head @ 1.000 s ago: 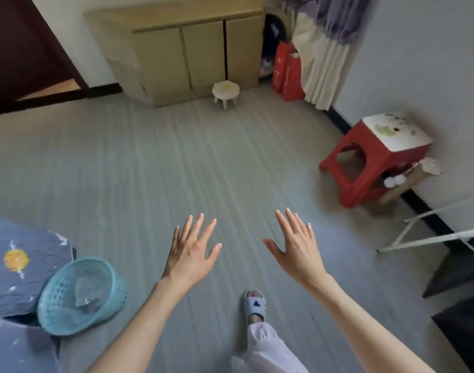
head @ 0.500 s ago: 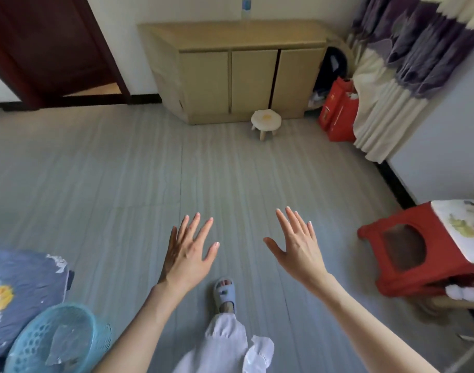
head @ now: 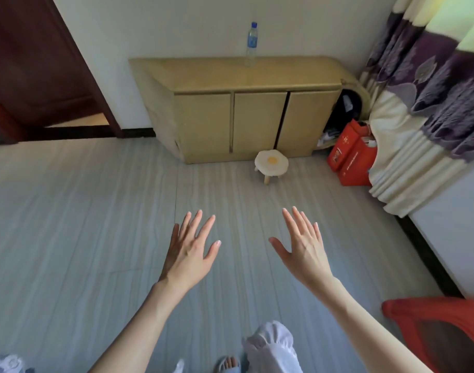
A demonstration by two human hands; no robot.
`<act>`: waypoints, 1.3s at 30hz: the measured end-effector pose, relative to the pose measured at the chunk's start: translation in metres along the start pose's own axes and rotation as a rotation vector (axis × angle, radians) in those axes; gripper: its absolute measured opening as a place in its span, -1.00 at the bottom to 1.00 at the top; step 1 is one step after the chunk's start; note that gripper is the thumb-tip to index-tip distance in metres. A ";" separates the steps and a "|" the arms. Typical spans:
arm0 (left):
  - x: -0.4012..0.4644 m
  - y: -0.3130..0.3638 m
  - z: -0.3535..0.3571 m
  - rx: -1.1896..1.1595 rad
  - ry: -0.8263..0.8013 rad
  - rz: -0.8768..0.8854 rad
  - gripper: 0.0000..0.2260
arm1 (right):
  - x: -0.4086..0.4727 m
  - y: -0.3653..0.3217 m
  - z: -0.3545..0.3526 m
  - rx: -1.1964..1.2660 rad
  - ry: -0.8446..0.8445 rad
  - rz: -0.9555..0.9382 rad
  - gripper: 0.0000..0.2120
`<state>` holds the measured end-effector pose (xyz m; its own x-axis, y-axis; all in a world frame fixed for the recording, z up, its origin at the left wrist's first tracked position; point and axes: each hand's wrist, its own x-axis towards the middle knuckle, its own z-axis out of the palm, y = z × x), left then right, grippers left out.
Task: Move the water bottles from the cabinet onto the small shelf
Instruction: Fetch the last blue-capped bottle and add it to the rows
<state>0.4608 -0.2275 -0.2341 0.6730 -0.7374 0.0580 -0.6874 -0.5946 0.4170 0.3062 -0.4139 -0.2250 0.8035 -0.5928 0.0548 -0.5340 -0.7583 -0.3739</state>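
Left hand, right hand spread, empty; clear plastic bottle upright atop wooden cabinet.

No legible text: blue bottle label and red bags' print too blurred.

A clear water bottle with a blue cap stands upright at the back edge of the cabinet top, against the wall. A small egg-patterned stool sits on the floor just before the cabinet's closed doors. The left hand and right hand hover over the floor, fingers spread, empty.
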 end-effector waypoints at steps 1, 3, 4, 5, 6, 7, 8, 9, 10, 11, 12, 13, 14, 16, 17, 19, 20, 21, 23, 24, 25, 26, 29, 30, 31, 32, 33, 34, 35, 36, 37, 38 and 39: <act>0.019 -0.004 0.005 -0.001 -0.019 -0.006 -0.38 | 0.021 0.004 0.004 -0.003 -0.010 0.005 -0.34; 0.059 -0.012 0.016 -0.007 -0.059 -0.023 -0.36 | 0.064 0.013 0.013 -0.011 -0.028 0.012 -0.29; 0.080 -0.016 0.021 -0.010 -0.071 -0.031 -0.36 | 0.087 0.018 0.016 -0.012 -0.032 0.012 -0.29; 0.102 -0.020 0.026 -0.008 -0.076 -0.036 -0.36 | 0.112 0.024 0.020 -0.009 -0.037 0.008 -0.31; 0.125 -0.024 0.029 -0.001 -0.077 -0.039 -0.36 | 0.137 0.029 0.022 -0.006 -0.043 0.003 -0.33; 0.150 -0.028 0.030 0.002 -0.077 -0.043 -0.35 | 0.163 0.034 0.023 -0.002 -0.048 -0.002 -0.34; 0.178 -0.030 0.029 0.000 -0.074 -0.051 -0.34 | 0.191 0.038 0.023 -0.001 -0.049 -0.006 -0.34; 0.206 -0.031 0.026 -0.005 -0.068 -0.061 -0.34 | 0.220 0.042 0.020 -0.001 -0.047 -0.012 -0.33; 0.234 -0.031 0.021 -0.008 -0.057 -0.066 -0.34 | 0.248 0.044 0.016 0.004 -0.042 -0.022 -0.33; 0.261 -0.030 0.016 -0.010 -0.041 -0.064 -0.34 | 0.277 0.045 0.012 0.012 -0.032 -0.034 -0.34; 0.286 -0.028 0.010 -0.015 -0.026 -0.061 -0.35 | 0.304 0.046 0.007 0.018 -0.025 -0.047 -0.36; 0.309 -0.027 0.005 -0.021 -0.008 -0.060 -0.36 | 0.331 0.046 0.003 0.021 -0.022 -0.061 -0.37; 0.330 -0.027 0.001 -0.027 0.013 -0.061 -0.38 | 0.356 0.044 -0.001 0.023 -0.020 -0.073 -0.37; 0.367 -0.033 -0.002 -0.037 0.032 -0.081 -0.39 | 0.403 0.042 -0.002 0.026 -0.029 -0.089 -0.36; 0.384 -0.038 -0.001 -0.038 0.026 -0.099 -0.39 | 0.424 0.043 -0.001 0.028 -0.038 -0.097 -0.35; 0.416 -0.051 0.006 -0.038 -0.004 -0.135 -0.37 | 0.464 0.046 0.007 0.032 -0.056 -0.101 -0.33; 0.432 -0.058 0.010 -0.038 -0.022 -0.148 -0.36 | 0.482 0.048 0.012 0.035 -0.065 -0.095 -0.31; 0.450 -0.064 0.014 -0.038 -0.040 -0.156 -0.35 | 0.500 0.051 0.017 0.037 -0.074 -0.088 -0.30; 0.490 -0.077 0.020 -0.038 -0.066 -0.158 -0.34 | 0.538 0.057 0.027 0.026 -0.090 -0.077 -0.29; 0.513 -0.083 0.022 -0.035 -0.078 -0.154 -0.33 | 0.558 0.060 0.031 0.018 -0.097 -0.073 -0.31; 0.538 -0.088 0.023 -0.034 -0.087 -0.149 -0.32 | 0.580 0.063 0.035 0.012 -0.104 -0.065 -0.33; 0.565 -0.092 0.024 -0.035 -0.093 -0.143 -0.31 | 0.605 0.066 0.038 0.011 -0.117 -0.052 -0.34; 0.650 -0.107 0.019 -0.026 -0.101 -0.108 -0.30 | 0.685 0.069 0.041 0.013 -0.127 -0.009 -0.29; 0.679 -0.112 0.015 -0.027 -0.100 -0.097 -0.30 | 0.712 0.068 0.040 0.010 -0.120 0.002 -0.29; 0.708 -0.116 0.011 -0.028 -0.093 -0.085 -0.31 | 0.738 0.066 0.038 0.010 -0.112 0.007 -0.31; 0.735 -0.120 0.008 -0.028 -0.081 -0.073 -0.31 | 0.762 0.064 0.036 0.015 -0.097 0.011 -0.31; 0.763 -0.124 0.005 -0.029 -0.070 -0.061 -0.31 | 0.786 0.063 0.034 0.020 -0.079 0.018 -0.28; 0.789 -0.126 0.002 -0.030 -0.064 -0.053 -0.31 | 0.808 0.062 0.031 0.021 -0.066 0.029 -0.25; 0.814 -0.127 0.001 -0.030 -0.071 -0.048 -0.31 | 0.828 0.062 0.029 0.018 -0.051 0.037 -0.23; 0.835 -0.128 0.002 -0.026 -0.088 -0.042 -0.32 | 0.845 0.064 0.028 0.013 -0.037 0.043 -0.24; 0.853 -0.128 0.004 -0.024 -0.101 -0.031 -0.33 | 0.860 0.067 0.029 0.011 -0.031 0.049 -0.25; 0.869 -0.128 0.008 -0.027 -0.112 -0.016 -0.35 | 0.875 0.071 0.030 0.013 -0.036 0.062 -0.27; 0.883 -0.129 0.012 -0.028 -0.123 -0.002 -0.38 | 0.888 0.076 0.033 0.014 -0.051 0.076 -0.29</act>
<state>1.1399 -0.8058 -0.2479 0.6348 -0.7708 -0.0543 -0.6768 -0.5886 0.4422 0.9877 -0.9891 -0.2351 0.7736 -0.6333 -0.0215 -0.5902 -0.7078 -0.3881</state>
